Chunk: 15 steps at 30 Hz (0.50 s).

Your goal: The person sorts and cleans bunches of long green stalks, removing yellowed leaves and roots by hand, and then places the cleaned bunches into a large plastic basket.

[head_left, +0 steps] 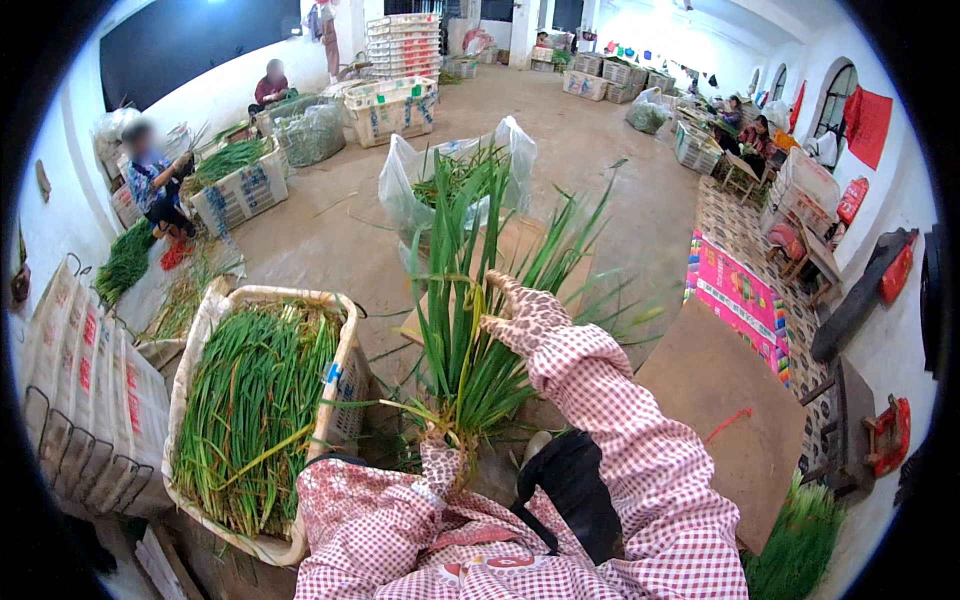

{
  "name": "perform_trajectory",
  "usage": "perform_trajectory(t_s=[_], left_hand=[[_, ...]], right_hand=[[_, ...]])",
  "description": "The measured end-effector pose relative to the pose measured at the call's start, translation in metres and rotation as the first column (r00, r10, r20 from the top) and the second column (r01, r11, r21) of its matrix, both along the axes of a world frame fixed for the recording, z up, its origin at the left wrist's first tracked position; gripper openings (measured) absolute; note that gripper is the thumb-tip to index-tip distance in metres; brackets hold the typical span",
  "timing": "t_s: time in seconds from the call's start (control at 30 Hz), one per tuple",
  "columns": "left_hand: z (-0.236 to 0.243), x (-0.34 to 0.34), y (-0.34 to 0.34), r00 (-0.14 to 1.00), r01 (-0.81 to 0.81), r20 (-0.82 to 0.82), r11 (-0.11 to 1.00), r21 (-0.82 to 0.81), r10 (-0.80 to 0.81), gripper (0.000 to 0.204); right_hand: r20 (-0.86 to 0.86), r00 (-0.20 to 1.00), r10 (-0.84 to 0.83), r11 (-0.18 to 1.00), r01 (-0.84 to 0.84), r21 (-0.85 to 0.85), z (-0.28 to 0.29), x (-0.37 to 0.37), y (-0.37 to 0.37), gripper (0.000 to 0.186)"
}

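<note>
Nearest, before the lap of a person in pink-and-white checked sleeves [640,420], the left hand [440,466], in a spotted glove, wraps its fingers around the lower end of a loose bunch of long, flat green leaves [462,378]. From where I stand, the bunch is held up just beyond the right edge of a cream plastic basket [328,405] packed with similar greenery.

Its long axis runs from the pale stalk ends, low and near the person, up and away; the tips fan out, the tallest toward the far end of the room, others leaning right.

A little farther out, the right hand [525,312], in a brown-spotted glove, has forefinger and thumb spread beside a thin yellow blade [472,325]; whether it grips any leaf I can't make out. The step looks like picking over the bunch; the next move seems to call for a light pinch on a yellowed blade while the left hand steadies the stalks.

Beyond the tips stands a clear plastic bag [400,182] of cut greens. Farther back, at left, a seated co-worker [155,182] bends beside a white slatted crate [240,200]
</note>
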<state>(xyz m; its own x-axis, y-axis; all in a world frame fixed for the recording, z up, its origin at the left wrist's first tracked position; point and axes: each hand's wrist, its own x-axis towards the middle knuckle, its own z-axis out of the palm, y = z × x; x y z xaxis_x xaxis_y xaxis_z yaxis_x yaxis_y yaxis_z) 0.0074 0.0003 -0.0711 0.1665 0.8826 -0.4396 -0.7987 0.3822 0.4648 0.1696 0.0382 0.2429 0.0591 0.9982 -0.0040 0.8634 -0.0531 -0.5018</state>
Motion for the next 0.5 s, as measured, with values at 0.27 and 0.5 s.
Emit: perform_trajectory(t_s=[0.27, 0.5], left_hand=[[0.072, -0.009, 0.019, 0.996, -0.050, 0.060, 0.951, -0.304, 0.071, 0.045], [0.071, 0.008, 0.022, 0.930, 0.270, 0.254, 0.963, 0.017, -0.265, 0.040]], right_hand=[[-0.109, 0.961, 0.254, 0.955, -0.232, 0.183, -0.044, -0.029, -0.044, 0.029], [-0.161, 0.928, 0.337, 0.902, -0.367, -0.228, -0.118, -0.048, -0.129, 0.051]])
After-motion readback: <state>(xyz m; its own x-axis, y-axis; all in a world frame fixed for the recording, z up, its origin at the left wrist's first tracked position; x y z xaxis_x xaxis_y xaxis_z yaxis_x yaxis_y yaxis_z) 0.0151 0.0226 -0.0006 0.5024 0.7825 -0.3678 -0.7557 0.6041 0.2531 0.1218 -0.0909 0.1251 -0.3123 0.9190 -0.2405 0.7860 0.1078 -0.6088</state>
